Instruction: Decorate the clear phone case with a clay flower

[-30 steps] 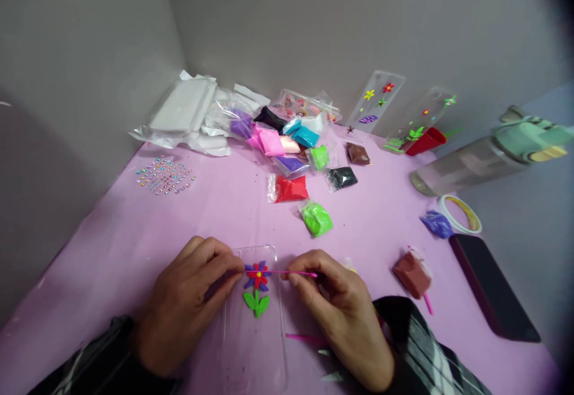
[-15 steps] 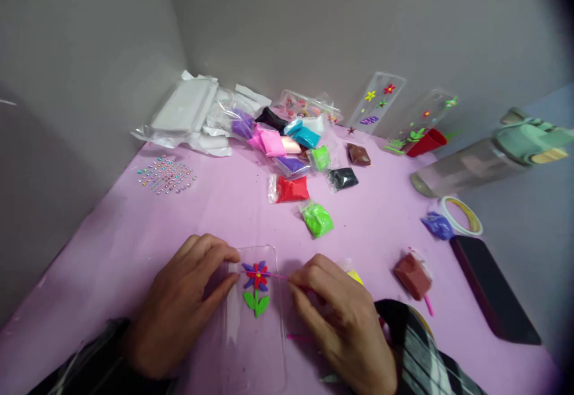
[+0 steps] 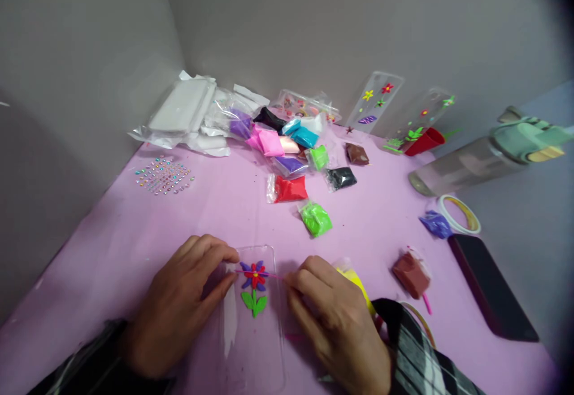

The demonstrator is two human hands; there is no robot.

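A clear phone case (image 3: 253, 341) lies flat on the pink table in front of me. On it sits a clay flower (image 3: 253, 276) with purple and red petals and a green stem with leaves. My left hand (image 3: 179, 311) rests on the case's left edge, its fingertips pressing down beside the flower. My right hand (image 3: 334, 323) pinches a thin pink stick (image 3: 273, 276) whose tip lies across the flower's centre.
Several small bags of coloured clay (image 3: 291, 162) lie mid-table, with a green one (image 3: 316, 218) nearest. A gem sticker sheet (image 3: 164, 174) is at left. Decorated cases (image 3: 374, 101) lean on the wall. A bottle (image 3: 484, 159), tape roll (image 3: 460, 214), dark phone (image 3: 491, 287) and brown clay bag (image 3: 410, 273) lie right.
My right hand has slid left and down along the pink stick, so less of the stick shows. A yellow clay bag has come into view behind that hand. The left hand stays put.
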